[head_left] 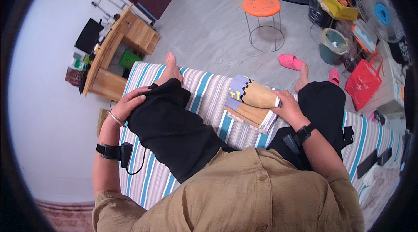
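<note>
My left hand [129,103] lies on my bent left knee, over the black trousers [167,121], with its fingers spread and nothing held. On the striped bed sheet [201,86] between my legs is a folded towel [260,94], tan with a lilac end, a black scalloped line and yellow marks. My right hand [288,109] grips its right end, thumb on the near side. Beneath it sits another folded cloth [247,113] in tan and lilac, its layered edges showing at the front. The towel hides part of the cloth below.
Beyond the bed stands an orange round stool [262,5] on grey floor. Pink slippers [290,61], a lined bin [333,47], a red bag [365,81] and a fan [382,13] are on the right. A wooden desk [109,81] is at left. Dark flat objects [368,163] lie near my right elbow.
</note>
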Tool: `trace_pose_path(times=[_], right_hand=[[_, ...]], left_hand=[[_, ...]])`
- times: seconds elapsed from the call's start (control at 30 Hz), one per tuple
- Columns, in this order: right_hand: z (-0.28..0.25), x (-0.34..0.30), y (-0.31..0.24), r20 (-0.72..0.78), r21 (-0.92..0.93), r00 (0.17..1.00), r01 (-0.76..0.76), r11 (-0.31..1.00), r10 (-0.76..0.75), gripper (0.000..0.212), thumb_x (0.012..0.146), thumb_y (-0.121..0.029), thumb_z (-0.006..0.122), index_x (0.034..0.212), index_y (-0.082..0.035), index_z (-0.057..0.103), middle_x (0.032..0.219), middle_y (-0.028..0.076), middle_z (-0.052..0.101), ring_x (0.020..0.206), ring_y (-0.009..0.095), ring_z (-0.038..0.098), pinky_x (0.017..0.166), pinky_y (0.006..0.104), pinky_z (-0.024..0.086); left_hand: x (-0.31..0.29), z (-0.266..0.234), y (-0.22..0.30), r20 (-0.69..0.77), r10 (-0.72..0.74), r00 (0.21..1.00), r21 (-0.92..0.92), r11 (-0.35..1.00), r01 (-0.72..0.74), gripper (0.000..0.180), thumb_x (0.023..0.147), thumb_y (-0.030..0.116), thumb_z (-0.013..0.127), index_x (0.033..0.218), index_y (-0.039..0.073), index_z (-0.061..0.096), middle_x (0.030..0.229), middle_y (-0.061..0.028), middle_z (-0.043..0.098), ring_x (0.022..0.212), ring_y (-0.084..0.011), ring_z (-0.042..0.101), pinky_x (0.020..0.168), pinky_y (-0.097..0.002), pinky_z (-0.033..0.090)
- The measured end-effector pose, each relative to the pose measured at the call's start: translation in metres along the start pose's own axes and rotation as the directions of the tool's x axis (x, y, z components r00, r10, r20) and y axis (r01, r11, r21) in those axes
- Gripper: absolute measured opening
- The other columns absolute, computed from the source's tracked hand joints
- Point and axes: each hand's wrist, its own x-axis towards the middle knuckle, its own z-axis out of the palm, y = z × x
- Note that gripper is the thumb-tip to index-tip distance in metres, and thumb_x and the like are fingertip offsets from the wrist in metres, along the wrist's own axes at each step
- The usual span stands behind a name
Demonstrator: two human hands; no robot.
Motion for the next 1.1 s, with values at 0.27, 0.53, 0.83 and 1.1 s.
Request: trace_pose_path(times=[0.27, 0.53, 0.83, 1.1], right_hand=[[-0.014, 0.026, -0.028, -0.026, 0.165, 0.994, 0.109, 0.980, -0.106, 0.051, 0.074, -0.002, 0.073, 0.124, -0.002, 0.064, 0.128, 0.019, 0.053, 0.118, 0.036, 0.056, 0.099, 0.0391, 0.047], [-0.001, 0.029, -0.061, -0.029, 0.237, 0.906, 0.416, 0.878, -0.422, 0.046, 0.069, 0.002, 0.073, 0.114, -0.004, 0.066, 0.128, 0.017, 0.053, 0.126, 0.038, 0.051, 0.105, 0.0433, 0.044], [0.006, 0.027, -0.040, 0.211, 0.235, 0.869, 0.398, 0.886, -0.447, 0.053, 0.068, 0.004, 0.063, 0.119, -0.007, 0.061, 0.129, 0.016, 0.053, 0.133, 0.038, 0.045, 0.112, 0.0450, 0.037], [0.011, 0.024, -0.027, 0.031, 0.389, 0.999, 0.006, 0.921, -0.020, 0.053, 0.080, -0.005, 0.070, 0.130, -0.004, 0.055, 0.125, 0.013, 0.060, 0.119, 0.028, 0.057, 0.101, 0.0367, 0.043]], left_hand=[[-0.019, 0.002, -0.040, -0.277, 0.146, 0.950, -0.011, 0.988, -0.155, 0.031, 0.097, 0.017, 0.058, 0.121, -0.001, 0.068, 0.136, -0.0121, 0.060, 0.130, -0.0236, 0.052, 0.113, -0.0350, 0.035], [-0.040, 0.045, -0.038, -0.529, 0.298, 0.794, 0.299, 0.942, -0.154, 0.028, 0.096, 0.010, 0.053, 0.117, 0.001, 0.070, 0.134, -0.0133, 0.062, 0.130, -0.0267, 0.053, 0.113, -0.0382, 0.035], [-0.100, 0.134, -0.041, -0.597, 0.496, 0.631, 0.501, 0.844, -0.189, 0.030, 0.098, 0.023, 0.055, 0.117, 0.007, 0.071, 0.144, -0.0192, 0.053, 0.140, -0.0355, 0.043, 0.118, -0.0469, 0.028], [-0.029, 0.069, -0.177, -0.857, -0.096, 0.507, -0.189, 0.972, -0.137, 0.066, 0.095, 0.030, 0.067, 0.150, 0.006, 0.040, 0.145, -0.0158, 0.051, 0.118, -0.0236, 0.058, 0.093, -0.0367, 0.050]])
